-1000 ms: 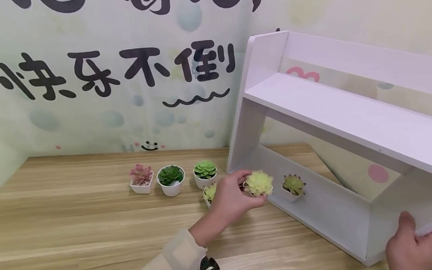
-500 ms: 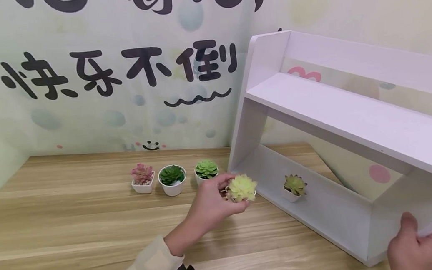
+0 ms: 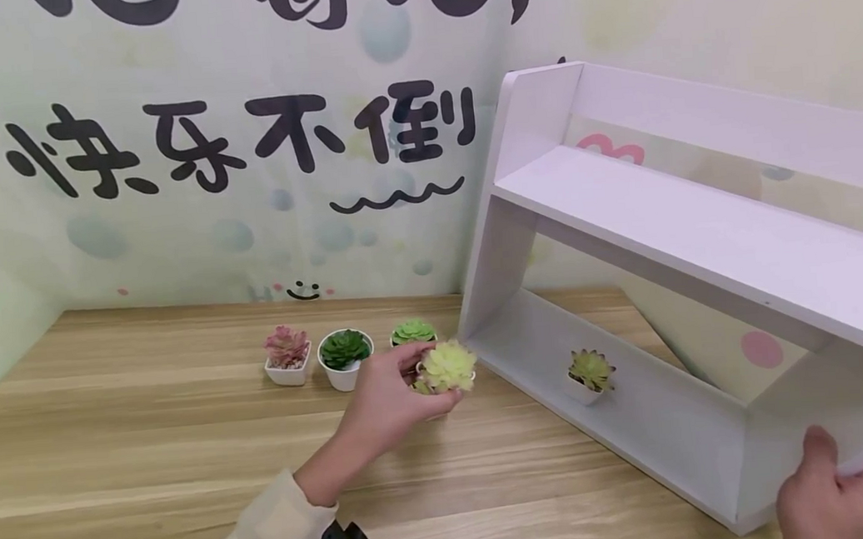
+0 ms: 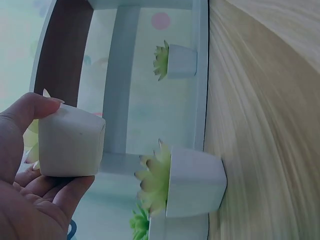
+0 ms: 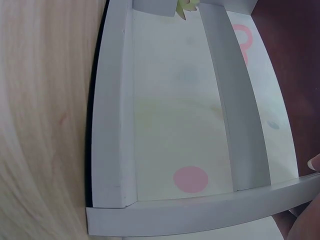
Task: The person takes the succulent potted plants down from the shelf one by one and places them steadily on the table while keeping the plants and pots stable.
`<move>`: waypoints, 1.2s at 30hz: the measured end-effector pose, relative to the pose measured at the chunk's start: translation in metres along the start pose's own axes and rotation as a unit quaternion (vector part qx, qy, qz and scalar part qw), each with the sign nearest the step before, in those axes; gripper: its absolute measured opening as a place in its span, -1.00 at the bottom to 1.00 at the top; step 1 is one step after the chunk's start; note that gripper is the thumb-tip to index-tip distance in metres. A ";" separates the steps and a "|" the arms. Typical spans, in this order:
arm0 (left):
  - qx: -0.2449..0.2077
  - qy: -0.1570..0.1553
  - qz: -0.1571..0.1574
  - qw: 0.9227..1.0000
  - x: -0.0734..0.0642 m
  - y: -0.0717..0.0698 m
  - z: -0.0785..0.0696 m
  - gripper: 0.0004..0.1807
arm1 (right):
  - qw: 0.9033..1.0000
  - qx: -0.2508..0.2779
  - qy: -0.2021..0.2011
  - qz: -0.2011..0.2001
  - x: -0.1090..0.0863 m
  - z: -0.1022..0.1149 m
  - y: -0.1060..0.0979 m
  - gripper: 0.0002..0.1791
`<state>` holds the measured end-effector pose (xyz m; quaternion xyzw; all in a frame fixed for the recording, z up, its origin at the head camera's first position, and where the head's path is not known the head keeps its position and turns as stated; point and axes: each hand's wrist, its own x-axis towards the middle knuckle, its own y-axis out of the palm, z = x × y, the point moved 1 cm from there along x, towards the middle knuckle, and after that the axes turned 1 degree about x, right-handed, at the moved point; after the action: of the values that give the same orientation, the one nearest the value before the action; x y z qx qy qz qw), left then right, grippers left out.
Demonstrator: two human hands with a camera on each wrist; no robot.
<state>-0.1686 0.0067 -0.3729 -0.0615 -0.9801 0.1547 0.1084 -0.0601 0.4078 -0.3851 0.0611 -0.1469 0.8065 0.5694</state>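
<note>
My left hand (image 3: 383, 394) pinches a small white pot with a pale yellow-green succulent (image 3: 447, 367), held above the table; in the left wrist view thumb and fingers clasp the white pot (image 4: 72, 142). Just beneath it, another potted succulent (image 4: 195, 182) stands on the table, mostly hidden by the hand in the head view. At the right, my right hand (image 3: 841, 491) grips the side panel of a white two-tier shelf (image 3: 699, 226). One dark-tipped succulent (image 3: 591, 373) in a white pot sits on the lower board.
To the left of the shelf, a pink succulent (image 3: 287, 355), a dark green one (image 3: 345, 359) and a bright green one (image 3: 412, 332) line up on the wooden table (image 3: 151, 456). A printed wall covering (image 3: 249, 240) stands behind the table.
My left hand has carried the pale succulent leftward, from the shelf's lower board to above the plants on the table. My right hand keeps its grip on the shelf.
</note>
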 end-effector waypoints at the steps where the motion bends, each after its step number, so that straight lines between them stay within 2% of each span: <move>1: 0.002 -0.002 -0.001 1.000 0.000 -0.003 0.001 -0.39 | 1.000 -0.002 0.000 0.001 0.000 0.000 0.000 -0.49; 5: 0.008 -0.006 -0.003 1.000 0.000 -0.014 0.007 -0.39 | 1.000 0.001 -0.002 -0.002 -0.001 0.001 0.000 -0.50; 12: 0.025 -0.035 0.000 0.999 -0.003 -0.030 0.024 -0.35 | 1.000 0.009 -0.005 -0.004 -0.003 0.004 0.000 -0.52; 19: 0.038 -0.033 0.002 0.999 -0.007 -0.044 0.033 -0.33 | 1.000 0.004 0.004 0.002 -0.003 0.004 -0.001 -0.50; 24: 0.053 -0.035 0.007 0.998 -0.007 -0.047 0.036 -0.34 | 1.000 0.010 0.000 0.000 -0.002 0.003 0.000 -0.50; 36: 0.110 -0.042 0.041 0.992 -0.003 -0.053 0.048 -0.27 | 1.000 0.006 -0.001 0.001 -0.003 0.004 0.000 -0.50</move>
<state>-0.1819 -0.0577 -0.4013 -0.0827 -0.9576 0.2679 0.0668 -0.0597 0.4038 -0.3820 0.0651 -0.1424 0.8077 0.5684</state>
